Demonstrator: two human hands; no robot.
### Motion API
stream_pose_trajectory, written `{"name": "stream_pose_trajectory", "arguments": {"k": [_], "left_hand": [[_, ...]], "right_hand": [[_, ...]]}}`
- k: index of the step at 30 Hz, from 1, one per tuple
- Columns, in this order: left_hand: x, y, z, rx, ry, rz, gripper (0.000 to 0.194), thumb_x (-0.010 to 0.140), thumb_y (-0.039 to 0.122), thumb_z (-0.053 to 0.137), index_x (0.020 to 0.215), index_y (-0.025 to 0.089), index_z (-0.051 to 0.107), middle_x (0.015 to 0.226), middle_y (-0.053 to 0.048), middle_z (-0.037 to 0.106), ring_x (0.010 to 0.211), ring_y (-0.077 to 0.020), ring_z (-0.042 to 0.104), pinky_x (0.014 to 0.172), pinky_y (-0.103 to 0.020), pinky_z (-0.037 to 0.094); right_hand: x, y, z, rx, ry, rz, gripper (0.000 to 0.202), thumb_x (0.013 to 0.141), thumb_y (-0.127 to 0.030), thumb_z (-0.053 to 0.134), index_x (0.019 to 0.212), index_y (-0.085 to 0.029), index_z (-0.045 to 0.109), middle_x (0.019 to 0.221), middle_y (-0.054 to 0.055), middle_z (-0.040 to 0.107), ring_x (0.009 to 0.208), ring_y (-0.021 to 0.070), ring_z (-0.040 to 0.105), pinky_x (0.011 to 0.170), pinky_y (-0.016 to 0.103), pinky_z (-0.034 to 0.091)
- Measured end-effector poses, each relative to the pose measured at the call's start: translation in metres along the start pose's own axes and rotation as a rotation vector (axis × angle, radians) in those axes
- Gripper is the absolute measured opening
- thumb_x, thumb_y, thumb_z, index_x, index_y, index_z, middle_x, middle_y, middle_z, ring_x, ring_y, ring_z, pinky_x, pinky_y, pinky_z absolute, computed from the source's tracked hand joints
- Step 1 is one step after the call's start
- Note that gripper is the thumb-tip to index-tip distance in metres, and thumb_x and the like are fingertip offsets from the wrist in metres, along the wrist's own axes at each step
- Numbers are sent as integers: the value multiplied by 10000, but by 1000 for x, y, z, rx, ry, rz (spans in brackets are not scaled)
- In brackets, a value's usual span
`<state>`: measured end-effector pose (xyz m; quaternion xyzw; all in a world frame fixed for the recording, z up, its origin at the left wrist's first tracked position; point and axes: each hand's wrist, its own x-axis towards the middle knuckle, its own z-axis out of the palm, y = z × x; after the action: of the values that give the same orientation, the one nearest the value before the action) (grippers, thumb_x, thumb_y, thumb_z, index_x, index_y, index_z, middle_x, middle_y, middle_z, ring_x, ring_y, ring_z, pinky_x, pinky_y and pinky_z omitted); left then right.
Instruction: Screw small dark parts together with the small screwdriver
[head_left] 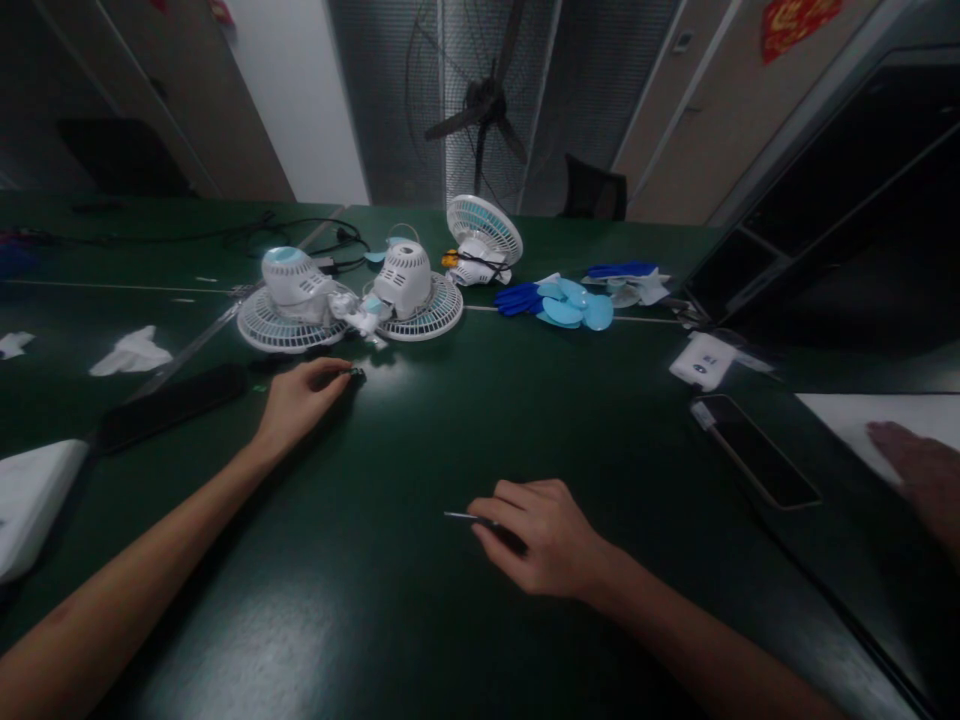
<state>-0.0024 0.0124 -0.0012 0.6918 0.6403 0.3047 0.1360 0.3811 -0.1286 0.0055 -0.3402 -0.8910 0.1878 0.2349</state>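
My left hand [304, 395] reaches forward on the dark green table [420, 600], its fingertips pinched on a small dark part [355, 373] just in front of two small white fans lying face down [294, 300] [411, 290]. My right hand [544, 535] rests nearer to me in the middle of the table, closed on a thin screwdriver [469, 518] whose metal tip points left. A third small fan [482, 240] stands farther back.
Blue fan blades [574, 303] and blue gloves [519, 297] lie at the back right. A phone [754, 462] and a white box [703, 360] lie right. Another person's hand [919, 470] rests on white paper at far right. A black bar [172, 403] and white tissues [131, 352] lie left.
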Motion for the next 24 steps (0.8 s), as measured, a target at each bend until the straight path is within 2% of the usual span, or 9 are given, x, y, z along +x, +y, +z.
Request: {"name": "stream_pose_trajectory", "arguments": {"k": [3, 6, 10, 17, 24], "left_hand": [[0, 1, 0, 41, 23, -18, 406, 947, 500, 594, 1170, 235, 807, 1050, -55, 807, 931, -302, 735, 841, -389, 567], [0, -1, 2, 89, 23, 3, 390, 961, 460, 552, 1155, 232, 803, 1099, -63, 796, 975, -295, 720, 877, -385, 549], [-2, -3, 4, 111, 30, 113, 359, 975, 400, 536, 1169, 213, 773, 1180, -81, 779, 1038, -289, 707, 912, -385, 536], [-3, -2, 6, 219, 7, 272, 313, 981, 311, 518, 1170, 197, 739, 1182, -93, 769, 1096, -311, 683, 958, -433, 514], [-4, -2, 7, 259, 29, 220, 330, 966, 307, 537, 1230, 198, 701, 1153, -107, 754, 1028, -303, 694, 907, -415, 523]], "right_hand": [[0, 0, 0, 6, -5, -2, 217, 1050, -269, 554, 1177, -207, 719, 904, 9, 694, 715, 138, 604, 637, 288, 373], [0, 0, 0, -7, -7, -2, 219, 1046, -276, 556, 1169, -203, 722, 896, 10, 692, 706, 140, 604, 625, 292, 363], [0, 0, -1, -12, -8, 4, 218, 1043, -275, 553, 1157, -205, 727, 887, 7, 687, 698, 139, 604, 623, 294, 362], [0, 0, 0, -4, -19, 9, 221, 1048, -281, 553, 1168, -207, 722, 901, 8, 689, 709, 138, 599, 625, 287, 368], [-1, 1, -1, 25, -29, 9, 215, 1056, -279, 553, 1178, -209, 716, 904, 7, 690, 710, 133, 590, 643, 281, 384]]}}
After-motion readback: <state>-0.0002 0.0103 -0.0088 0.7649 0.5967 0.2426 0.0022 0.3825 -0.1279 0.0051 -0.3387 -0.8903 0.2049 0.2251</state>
